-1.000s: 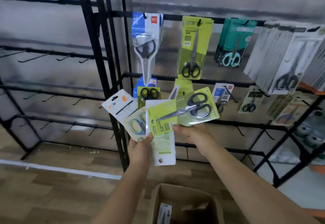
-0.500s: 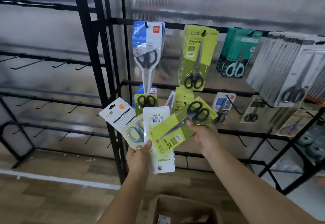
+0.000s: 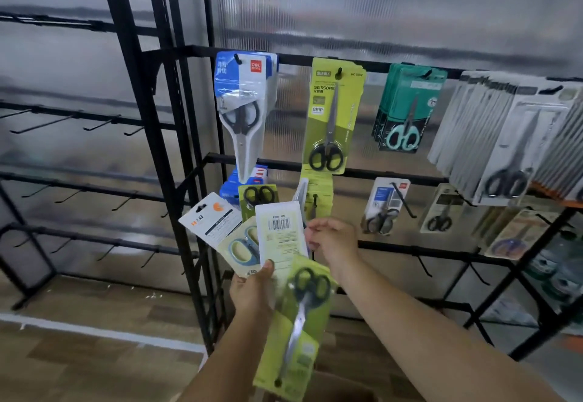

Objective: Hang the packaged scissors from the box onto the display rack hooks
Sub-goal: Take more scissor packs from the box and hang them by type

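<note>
My left hand (image 3: 252, 291) grips a fan of scissors packs: a white and orange pack (image 3: 214, 222) with blue-handled scissors, a white pack (image 3: 280, 231) showing its barcode back, and a lime-green pack (image 3: 299, 326) of black-handled scissors that hangs down, blurred, hanging hole at the bottom. My right hand (image 3: 332, 241) hovers by the white pack's right edge, fingers loosely curled, holding nothing that I can see. The black display rack (image 3: 372, 67) stands in front. A corner of the cardboard box (image 3: 344, 386) shows below my arms.
On the top bar hang blue packs (image 3: 243, 111), a lime-green pack (image 3: 334, 118), teal packs (image 3: 407, 111) and several grey packs (image 3: 504, 143). Smaller packs hang on the lower bar (image 3: 385, 206). Bare hooks (image 3: 63, 121) line the left rack. The floor is wood.
My right hand has let go of the lime-green pack, which swung from pointing up-right to hanging downward at my left hand. The view moved closer to the rack.
</note>
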`<action>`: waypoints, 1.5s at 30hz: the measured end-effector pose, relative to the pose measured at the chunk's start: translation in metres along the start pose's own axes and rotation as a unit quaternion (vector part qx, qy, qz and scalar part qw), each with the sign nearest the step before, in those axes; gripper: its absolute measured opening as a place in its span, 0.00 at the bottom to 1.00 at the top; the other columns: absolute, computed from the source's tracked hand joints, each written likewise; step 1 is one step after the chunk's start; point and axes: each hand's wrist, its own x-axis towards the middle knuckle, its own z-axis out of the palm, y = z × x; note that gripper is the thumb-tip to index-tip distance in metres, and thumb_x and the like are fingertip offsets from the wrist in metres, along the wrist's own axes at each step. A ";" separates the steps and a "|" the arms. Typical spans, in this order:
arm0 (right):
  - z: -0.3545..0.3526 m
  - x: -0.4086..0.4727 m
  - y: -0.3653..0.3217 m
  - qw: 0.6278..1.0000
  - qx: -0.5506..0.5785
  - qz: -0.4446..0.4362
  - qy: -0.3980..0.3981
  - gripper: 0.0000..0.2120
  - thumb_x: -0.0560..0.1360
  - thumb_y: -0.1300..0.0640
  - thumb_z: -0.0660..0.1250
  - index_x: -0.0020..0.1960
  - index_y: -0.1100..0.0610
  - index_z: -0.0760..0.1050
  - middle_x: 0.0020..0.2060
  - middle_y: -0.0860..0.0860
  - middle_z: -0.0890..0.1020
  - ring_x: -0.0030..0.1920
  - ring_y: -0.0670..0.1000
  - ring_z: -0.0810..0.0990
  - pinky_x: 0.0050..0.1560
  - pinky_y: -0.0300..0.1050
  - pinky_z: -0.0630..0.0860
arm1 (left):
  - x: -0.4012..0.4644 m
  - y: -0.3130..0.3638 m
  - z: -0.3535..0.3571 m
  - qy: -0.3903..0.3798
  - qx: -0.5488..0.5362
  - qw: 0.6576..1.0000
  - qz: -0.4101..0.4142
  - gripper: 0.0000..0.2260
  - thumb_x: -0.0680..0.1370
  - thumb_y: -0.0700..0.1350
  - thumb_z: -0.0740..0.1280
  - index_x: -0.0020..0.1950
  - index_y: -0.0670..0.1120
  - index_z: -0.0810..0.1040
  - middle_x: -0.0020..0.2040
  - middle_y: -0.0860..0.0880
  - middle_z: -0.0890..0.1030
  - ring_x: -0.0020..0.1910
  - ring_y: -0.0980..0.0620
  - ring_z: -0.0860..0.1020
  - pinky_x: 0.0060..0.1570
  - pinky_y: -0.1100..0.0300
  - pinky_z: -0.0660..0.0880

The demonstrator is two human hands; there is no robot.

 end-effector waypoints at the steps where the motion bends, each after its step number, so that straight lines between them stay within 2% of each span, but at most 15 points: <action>1: 0.004 0.000 0.008 1.000 -0.021 -0.003 -0.010 0.09 0.72 0.74 0.65 0.40 0.62 0.76 0.37 0.55 0.79 0.37 0.51 0.77 0.36 0.35 0.75 | -0.001 -0.003 0.005 0.003 -0.009 1.000 0.000 0.17 0.74 0.29 0.67 0.63 0.36 0.74 0.60 0.32 0.77 0.53 0.41 0.78 0.47 0.53 0.77; 4: 0.007 0.001 0.025 0.996 -0.062 -0.035 -0.045 0.07 0.72 0.72 0.66 0.44 0.61 0.77 0.41 0.53 0.80 0.46 0.51 0.77 0.47 0.39 0.74 | 0.001 -0.005 0.016 0.007 -0.013 1.000 0.015 0.19 0.74 0.30 0.68 0.65 0.38 0.73 0.58 0.37 0.79 0.51 0.43 0.78 0.53 0.49 0.74; 9: -0.004 0.020 0.020 0.987 -0.122 -0.100 -0.032 0.07 0.72 0.67 0.68 0.49 0.61 0.78 0.46 0.55 0.80 0.45 0.48 0.77 0.45 0.35 0.73 | 0.011 -0.003 0.006 -0.004 0.000 1.000 0.004 0.17 0.75 0.33 0.68 0.63 0.41 0.75 0.57 0.42 0.81 0.52 0.43 0.80 0.55 0.48 0.75; 11: -0.009 0.028 0.019 0.984 -0.151 -0.082 -0.040 0.14 0.70 0.63 0.72 0.54 0.60 0.75 0.46 0.52 0.77 0.48 0.49 0.75 0.46 0.39 0.71 | 0.014 -0.002 0.002 -0.012 -0.010 1.000 -0.003 0.16 0.75 0.32 0.68 0.62 0.42 0.75 0.56 0.42 0.81 0.51 0.43 0.80 0.53 0.48 0.75; 14: -0.005 0.027 0.026 0.978 -0.174 0.008 -0.116 0.22 0.66 0.61 0.76 0.55 0.59 0.70 0.49 0.52 0.77 0.49 0.51 0.76 0.44 0.42 0.72 | 0.014 -0.001 -0.001 -0.041 -0.040 0.998 0.002 0.16 0.75 0.30 0.65 0.61 0.42 0.75 0.57 0.41 0.80 0.50 0.43 0.80 0.50 0.48 0.76; 17: 0.002 0.026 0.041 0.973 -0.177 0.021 -0.145 0.17 0.66 0.68 0.75 0.50 0.60 0.73 0.48 0.54 0.80 0.50 0.54 0.80 0.47 0.47 0.77 | 0.014 -0.004 -0.010 -0.075 -0.049 0.996 -0.010 0.18 0.75 0.30 0.64 0.63 0.41 0.74 0.57 0.40 0.80 0.51 0.43 0.80 0.46 0.50 0.77; 19: 0.002 0.027 0.047 0.969 -0.190 0.015 -0.160 0.11 0.66 0.70 0.74 0.43 0.58 0.76 0.48 0.55 0.82 0.49 0.53 0.81 0.48 0.47 0.78 | 0.016 -0.004 -0.020 -0.105 -0.035 0.993 -0.029 0.21 0.74 0.30 0.65 0.66 0.40 0.72 0.59 0.39 0.80 0.55 0.40 0.79 0.49 0.46 0.77; 22: 0.000 0.028 0.051 0.961 -0.200 0.015 -0.192 0.11 0.67 0.69 0.73 0.41 0.56 0.77 0.45 0.52 0.83 0.48 0.52 0.81 0.44 0.43 0.77 | 0.022 -0.001 -0.032 -0.174 0.008 0.984 -0.038 0.27 0.68 0.32 0.70 0.67 0.40 0.72 0.61 0.39 0.79 0.59 0.37 0.77 0.58 0.37 0.73; 24: 0.001 0.027 0.053 0.957 -0.210 0.004 -0.198 0.11 0.66 0.70 0.73 0.40 0.56 0.77 0.42 0.49 0.82 0.48 0.53 0.80 0.42 0.44 0.77 | 0.026 0.000 -0.039 -0.200 0.033 0.978 -0.040 0.29 0.64 0.34 0.71 0.65 0.40 0.73 0.60 0.39 0.80 0.59 0.37 0.78 0.59 0.35 0.71; 27: 0.008 0.024 0.054 0.957 -0.217 -0.045 -0.189 0.11 0.65 0.72 0.73 0.45 0.62 0.79 0.51 0.56 0.78 0.53 0.58 0.79 0.52 0.55 0.78 | 0.033 -0.002 -0.047 -0.209 0.041 0.975 -0.060 0.29 0.63 0.33 0.71 0.64 0.40 0.74 0.59 0.39 0.80 0.59 0.37 0.78 0.59 0.36 0.72; 29: 0.012 0.022 0.055 0.957 -0.223 -0.073 -0.169 0.12 0.64 0.73 0.72 0.46 0.64 0.80 0.54 0.55 0.74 0.55 0.57 0.76 0.55 0.55 0.76 | 0.038 -0.002 -0.052 -0.203 0.049 0.976 -0.057 0.28 0.63 0.33 0.72 0.63 0.40 0.75 0.58 0.40 0.81 0.59 0.37 0.78 0.59 0.38 0.73; 33: 0.010 0.018 0.061 0.965 -0.184 -0.038 -0.182 0.09 0.68 0.73 0.69 0.41 0.60 0.79 0.48 0.56 0.82 0.49 0.56 0.81 0.50 0.56 0.79 | 0.041 0.005 -0.061 -0.221 0.074 0.971 -0.050 0.26 0.62 0.35 0.71 0.61 0.40 0.76 0.58 0.40 0.81 0.58 0.37 0.78 0.55 0.41 0.76; 38: 0.004 0.014 0.069 0.964 -0.178 -0.023 -0.197 0.13 0.68 0.74 0.69 0.37 0.57 0.77 0.44 0.57 0.83 0.42 0.50 0.82 0.43 0.46 0.80 | 0.037 0.008 -0.074 -0.252 0.088 0.961 -0.070 0.37 0.53 0.42 0.82 0.60 0.39 0.77 0.56 0.39 0.82 0.55 0.39 0.80 0.51 0.45 0.78; 42: 0.002 0.007 0.070 0.955 -0.202 -0.033 -0.217 0.14 0.67 0.74 0.70 0.34 0.57 0.75 0.46 0.53 0.79 0.43 0.49 0.79 0.40 0.36 0.77 | 0.035 0.005 -0.083 -0.230 0.066 0.968 -0.072 0.21 0.63 0.39 0.72 0.56 0.40 0.79 0.51 0.41 0.83 0.48 0.42 0.83 0.48 0.45 0.79; 45: 0.001 0.006 0.065 0.958 -0.192 -0.043 -0.206 0.14 0.67 0.74 0.70 0.31 0.57 0.75 0.50 0.50 0.75 0.49 0.50 0.78 0.49 0.43 0.76 | 0.034 0.005 -0.091 -0.213 0.080 0.970 -0.083 0.21 0.64 0.39 0.68 0.57 0.40 0.78 0.50 0.40 0.83 0.47 0.41 0.82 0.50 0.45 0.78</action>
